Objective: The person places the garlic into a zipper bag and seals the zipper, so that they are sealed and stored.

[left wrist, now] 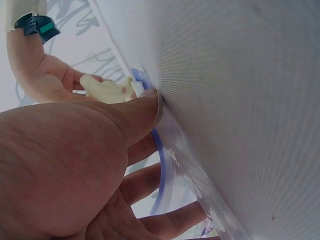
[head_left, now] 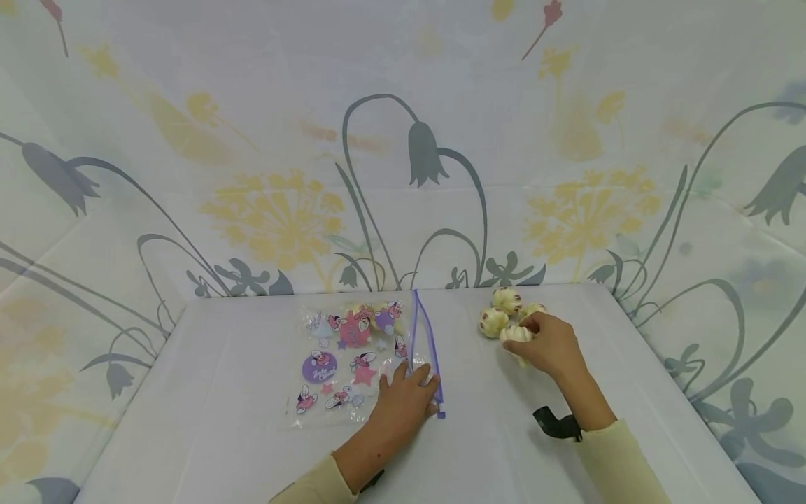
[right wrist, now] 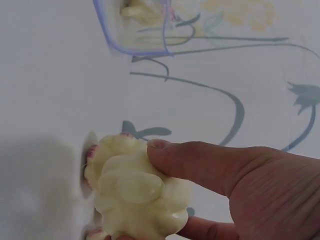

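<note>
A clear zip bag [head_left: 320,367] printed with pink and purple cartoon figures lies flat, its purple-edged mouth parted towards the right. My left hand [head_left: 403,402] rests on the bag near that mouth, fingers spread; in the left wrist view its thumb [left wrist: 137,117] touches the film's edge. Between thumb and fingers, my right hand [head_left: 557,346] holds a cream, knobbly garlic bulb [right wrist: 135,187] with a stubby stem. Just beyond are several more garlic bulbs [head_left: 493,323] with reddish marks, partly hidden by the hand. Something pale yellow shows through the bag's far part.
The white table [head_left: 239,392] runs back to an upright cloth [head_left: 302,140] printed with grey and yellow flowers. Black wrist gear [head_left: 557,424] sticks out beside the right forearm.
</note>
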`<state>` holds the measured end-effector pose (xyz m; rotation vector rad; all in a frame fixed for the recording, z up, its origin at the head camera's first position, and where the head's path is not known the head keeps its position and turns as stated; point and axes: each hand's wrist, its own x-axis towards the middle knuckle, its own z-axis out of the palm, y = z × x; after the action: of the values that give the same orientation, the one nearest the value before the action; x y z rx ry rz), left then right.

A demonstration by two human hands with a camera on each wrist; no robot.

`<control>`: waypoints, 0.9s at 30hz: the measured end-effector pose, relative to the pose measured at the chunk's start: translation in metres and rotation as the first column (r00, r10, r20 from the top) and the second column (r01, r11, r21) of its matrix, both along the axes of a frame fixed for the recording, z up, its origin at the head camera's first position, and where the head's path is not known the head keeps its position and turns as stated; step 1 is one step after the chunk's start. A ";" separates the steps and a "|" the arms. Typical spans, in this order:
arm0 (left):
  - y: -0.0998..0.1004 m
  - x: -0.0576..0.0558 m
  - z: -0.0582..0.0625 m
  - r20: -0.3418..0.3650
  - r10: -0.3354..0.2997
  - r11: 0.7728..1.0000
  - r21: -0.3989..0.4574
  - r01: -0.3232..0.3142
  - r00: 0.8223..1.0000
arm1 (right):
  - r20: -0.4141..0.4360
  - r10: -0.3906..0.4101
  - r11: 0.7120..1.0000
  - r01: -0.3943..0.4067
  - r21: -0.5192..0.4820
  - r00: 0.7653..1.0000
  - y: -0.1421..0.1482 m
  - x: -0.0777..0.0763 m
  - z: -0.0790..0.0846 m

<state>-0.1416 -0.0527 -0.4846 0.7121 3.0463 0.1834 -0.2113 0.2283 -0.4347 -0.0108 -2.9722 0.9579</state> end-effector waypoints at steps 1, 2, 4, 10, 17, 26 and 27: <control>0.000 0.000 0.000 -0.001 0.000 1.000 -0.001 0.000 1.000 | -0.005 0.002 1.000 -0.003 -0.007 1.000 -0.001 0.001 0.001; 0.000 0.000 0.000 -0.002 0.000 1.000 -0.001 0.000 1.000 | -0.012 0.004 1.000 -0.004 -0.013 1.000 -0.003 0.002 0.002; 0.001 0.001 0.001 -0.004 0.001 1.000 -0.001 -0.001 1.000 | -0.028 0.007 1.000 -0.007 -0.024 1.000 -0.005 0.005 0.004; 0.001 0.001 0.001 -0.010 0.000 1.000 -0.009 0.000 1.000 | -0.074 0.012 0.999 -0.016 -0.051 0.997 -0.014 0.009 0.009; 0.001 0.000 0.000 0.011 0.011 1.000 -0.011 -0.011 1.000 | -0.147 0.030 0.996 -0.042 -0.074 0.989 -0.026 0.008 0.009; 0.002 -0.002 0.000 0.024 0.015 0.999 -0.034 -0.014 1.000 | -0.237 0.063 0.986 -0.097 -0.133 0.970 -0.045 0.008 0.003; 0.002 -0.002 -0.001 0.021 0.013 0.999 -0.035 -0.013 1.000 | -0.242 0.067 0.985 -0.102 -0.136 0.968 -0.048 0.008 0.002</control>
<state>-0.1433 -0.0508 -0.4853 0.6840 3.0271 0.1360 -0.2031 0.1803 -0.4328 0.2145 -2.6986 1.1017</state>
